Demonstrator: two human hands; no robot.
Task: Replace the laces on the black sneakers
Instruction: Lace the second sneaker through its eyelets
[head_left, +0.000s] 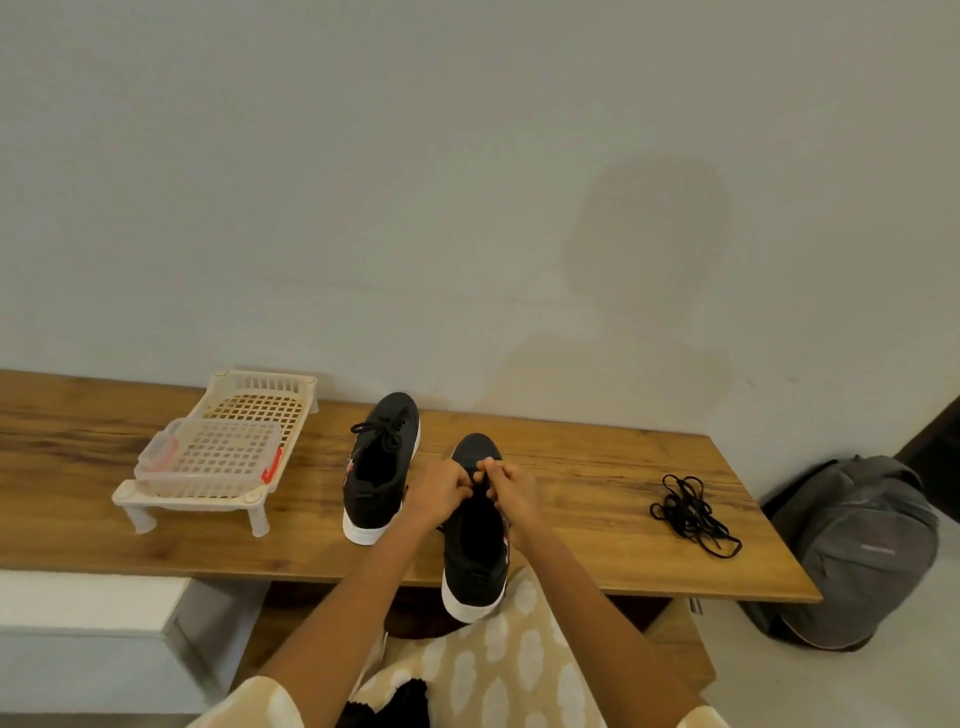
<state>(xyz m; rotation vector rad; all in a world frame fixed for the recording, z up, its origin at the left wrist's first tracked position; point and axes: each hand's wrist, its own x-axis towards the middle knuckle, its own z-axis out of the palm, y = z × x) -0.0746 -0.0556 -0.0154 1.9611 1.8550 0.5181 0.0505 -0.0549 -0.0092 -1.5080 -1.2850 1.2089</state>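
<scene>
A black sneaker (475, 545) is set on the wooden table (571, 478), heel overhanging the near edge. Its lace near the toe is pinched by the left hand (441, 491) and right hand (511, 491), fingers curled, knuckles close together. A second black sneaker (382, 467), laced, is stood just left. A loose bundle of black laces (693, 512) is laid well to the right. A plastic rack (223, 452) is seen far left, a grey backpack (857, 551) on the floor.

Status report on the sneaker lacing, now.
Both hands, left hand and right hand, pinching lace on near sneaker. Far sneaker laced, untouched. Loose laces lie right. Nothing blocking.
</scene>
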